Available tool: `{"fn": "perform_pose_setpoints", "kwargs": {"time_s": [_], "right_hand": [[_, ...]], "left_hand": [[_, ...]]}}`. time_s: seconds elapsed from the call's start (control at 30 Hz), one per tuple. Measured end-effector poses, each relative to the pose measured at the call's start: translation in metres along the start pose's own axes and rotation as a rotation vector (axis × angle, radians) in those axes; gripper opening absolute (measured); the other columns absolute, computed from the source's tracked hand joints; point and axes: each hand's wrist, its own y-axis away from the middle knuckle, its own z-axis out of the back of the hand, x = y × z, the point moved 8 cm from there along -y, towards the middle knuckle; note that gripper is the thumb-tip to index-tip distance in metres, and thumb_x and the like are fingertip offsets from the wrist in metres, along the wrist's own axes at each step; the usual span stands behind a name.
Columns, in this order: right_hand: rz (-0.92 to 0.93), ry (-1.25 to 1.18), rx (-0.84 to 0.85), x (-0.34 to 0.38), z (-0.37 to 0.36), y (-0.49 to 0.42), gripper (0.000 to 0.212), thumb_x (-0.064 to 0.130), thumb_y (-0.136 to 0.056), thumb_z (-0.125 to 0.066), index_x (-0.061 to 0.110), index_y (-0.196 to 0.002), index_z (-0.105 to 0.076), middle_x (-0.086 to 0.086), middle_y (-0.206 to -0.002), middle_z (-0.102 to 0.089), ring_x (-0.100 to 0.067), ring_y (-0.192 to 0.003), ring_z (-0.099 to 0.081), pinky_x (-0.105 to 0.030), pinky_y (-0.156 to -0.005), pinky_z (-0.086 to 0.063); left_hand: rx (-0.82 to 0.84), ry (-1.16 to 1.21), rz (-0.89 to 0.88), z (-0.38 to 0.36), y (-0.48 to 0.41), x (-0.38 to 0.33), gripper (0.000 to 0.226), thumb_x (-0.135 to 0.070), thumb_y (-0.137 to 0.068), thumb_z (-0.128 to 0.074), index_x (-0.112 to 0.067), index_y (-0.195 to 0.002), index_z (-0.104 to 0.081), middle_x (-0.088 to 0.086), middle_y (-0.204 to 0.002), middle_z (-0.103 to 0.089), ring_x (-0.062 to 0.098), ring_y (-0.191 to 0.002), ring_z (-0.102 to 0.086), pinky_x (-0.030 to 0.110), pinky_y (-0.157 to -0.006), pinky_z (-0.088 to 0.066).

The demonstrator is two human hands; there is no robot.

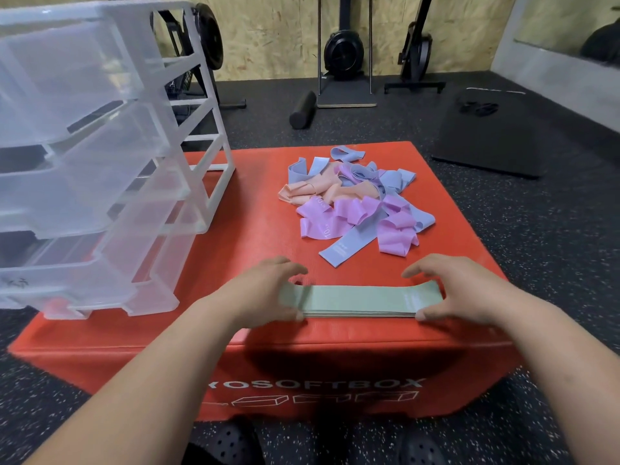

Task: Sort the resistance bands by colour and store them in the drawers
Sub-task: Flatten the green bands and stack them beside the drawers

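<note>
A flat stack of green resistance bands (359,301) lies near the front edge of the red soft box (255,337). My left hand (265,292) grips its left end, thumb at the front edge and fingers curled over the back. My right hand (449,290) grips the right end the same way. Behind lies a loose pile of bands (355,199): pink-purple, blue-lilac and peach ones tangled together. A clear plastic drawer unit (100,169) stands on the box's left side, its drawers pulled out toward me; the drawers look empty.
Dark speckled rubber floor surrounds the box. A black foam roller (303,109), a black mat (493,132) and exercise machines (344,55) stand against the wooden wall behind. My dark shoes (231,444) show below the box.
</note>
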Motion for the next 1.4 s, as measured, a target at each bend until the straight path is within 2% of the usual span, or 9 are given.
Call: {"fn": "perform_pose_setpoints", "kwargs": {"time_s": [0.13, 0.3, 0.47, 0.57, 0.7, 0.83, 1.03, 1.27, 1.4], "right_hand": [[-0.016, 0.061, 0.003, -0.001, -0.006, -0.003, 0.068, 0.039, -0.067, -0.094, 0.04, -0.129, -0.066, 0.02, -0.127, -0.068, -0.011, -0.118, -0.06, -0.029, -0.101, -0.046], [-0.023, 0.105, 0.006, -0.006, -0.009, -0.007, 0.067, 0.047, -0.066, -0.091, 0.045, -0.127, -0.064, 0.022, -0.124, -0.068, -0.01, -0.115, -0.06, -0.033, -0.099, -0.049], [0.0, 0.073, 0.02, -0.004, -0.007, -0.012, 0.069, 0.056, -0.066, -0.089, 0.042, -0.129, -0.064, 0.022, -0.125, -0.066, -0.006, -0.115, -0.061, -0.03, -0.101, -0.048], [0.014, -0.002, -0.089, 0.005, 0.006, -0.023, 0.062, 0.058, -0.075, -0.085, 0.039, -0.131, -0.065, 0.017, -0.129, -0.067, -0.006, -0.116, -0.062, -0.029, -0.102, -0.048], [0.069, -0.001, -0.202, 0.026, 0.015, -0.056, 0.055, 0.053, -0.086, -0.078, 0.035, -0.135, -0.062, 0.015, -0.139, -0.061, -0.011, -0.129, -0.054, -0.027, -0.104, -0.04], [0.096, -0.04, -0.247, 0.047, 0.011, -0.096, 0.06, 0.052, -0.089, -0.074, 0.033, -0.144, -0.056, 0.012, -0.152, -0.051, -0.017, -0.142, -0.044, -0.041, -0.117, -0.039], [0.113, 0.038, -0.147, 0.063, -0.009, -0.149, 0.07, 0.057, -0.097, -0.06, 0.036, -0.159, -0.035, 0.013, -0.169, -0.028, -0.016, -0.157, -0.023, -0.042, -0.126, -0.027], [-0.221, 0.085, -0.169, -0.002, 0.007, -0.153, 0.058, 0.07, -0.097, -0.044, 0.04, -0.147, -0.042, 0.008, -0.154, -0.05, -0.022, -0.141, -0.048, -0.047, -0.104, -0.044], [-0.314, 0.094, -0.207, -0.019, 0.014, -0.146, 0.056, 0.07, -0.098, -0.043, 0.044, -0.146, -0.048, 0.002, -0.149, -0.052, -0.026, -0.138, -0.048, -0.047, -0.106, -0.044]], "left_hand": [[0.028, -0.101, -0.05, -0.009, -0.006, -0.008, 0.073, -0.049, -0.073, -0.088, -0.032, -0.139, -0.061, -0.01, -0.121, -0.06, 0.018, -0.112, -0.06, 0.04, -0.094, -0.051], [0.009, -0.117, -0.056, -0.004, -0.007, -0.006, 0.067, -0.052, -0.071, -0.086, -0.036, -0.132, -0.064, -0.015, -0.115, -0.061, 0.015, -0.105, -0.06, 0.041, -0.088, -0.054], [-0.008, -0.062, -0.049, -0.004, -0.009, -0.002, 0.08, -0.072, -0.067, -0.079, -0.042, -0.137, -0.057, -0.018, -0.12, -0.06, 0.011, -0.108, -0.061, 0.04, -0.091, -0.055], [-0.083, 0.028, -0.032, 0.005, -0.015, 0.0, 0.078, -0.08, -0.074, -0.07, -0.041, -0.14, -0.056, -0.017, -0.126, -0.06, 0.009, -0.112, -0.061, 0.039, -0.097, -0.054], [-0.287, 0.074, -0.05, 0.024, -0.032, -0.007, 0.063, -0.068, -0.084, -0.073, -0.037, -0.138, -0.062, -0.015, -0.131, -0.061, 0.01, -0.12, -0.059, 0.035, -0.097, -0.051], [-0.404, 0.07, -0.056, 0.033, -0.055, -0.01, 0.056, -0.063, -0.085, -0.07, -0.037, -0.134, -0.062, -0.012, -0.128, -0.062, 0.017, -0.118, -0.06, 0.041, -0.093, -0.053], [-0.392, 0.05, -0.051, 0.026, -0.082, -0.002, 0.055, -0.057, -0.089, -0.068, -0.034, -0.138, -0.061, -0.011, -0.135, -0.061, 0.02, -0.121, -0.059, 0.041, -0.095, -0.052], [-0.257, 0.049, -0.074, 0.01, -0.104, 0.009, 0.073, -0.059, -0.093, -0.067, -0.032, -0.156, -0.042, -0.01, -0.159, -0.048, 0.018, -0.141, -0.049, 0.033, -0.114, -0.042], [-0.201, 0.03, -0.044, 0.001, -0.112, 0.008, 0.081, -0.065, -0.094, -0.062, -0.032, -0.162, -0.031, -0.008, -0.166, -0.039, 0.021, -0.147, -0.042, 0.038, -0.12, -0.036]]}}
